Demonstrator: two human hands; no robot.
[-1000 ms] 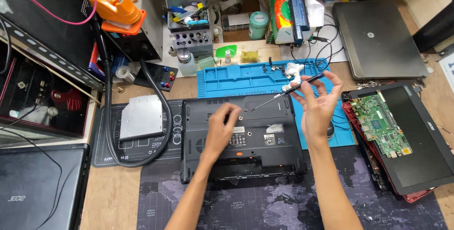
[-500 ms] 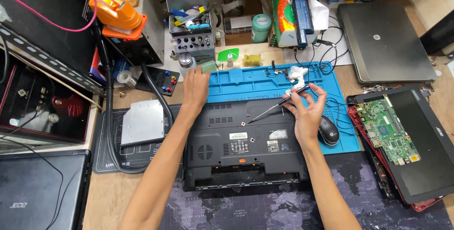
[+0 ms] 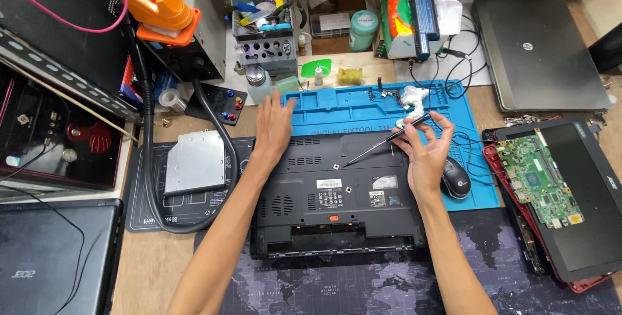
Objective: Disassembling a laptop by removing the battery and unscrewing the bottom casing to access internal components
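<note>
Laptop (image 3: 337, 192), black and turned underside up, lies on the bench directly beneath both forearms, its far edge overlapping the blue repair mat (image 3: 363, 104). The right hand (image 3: 424, 153) is closed around a thin screwdriver (image 3: 382, 143), whose tip slants down and leftward onto the laptop's base, close to a small square opening. The left hand (image 3: 273, 124) is open and flat, fingers spread, pressing at the far left corner of the case where it meets the mat.

My worry is that the driver sits at a shallow slant; if the tip isn't seated square, it could skid off and score the plastic. Any screw that comes free is tiny, and could roll into the cables just beyond the right hand or drop into the open battery bay at the near edge. A black mouse (image 3: 457, 179) lies just right of that wrist, near enough to be knocked.

Beyond the left hand stands a grey organiser box (image 3: 262, 23) crammed with tools and pens on top. Further right of it, a small clear tray (image 3: 330, 24) holds bits I can't make out.
</note>
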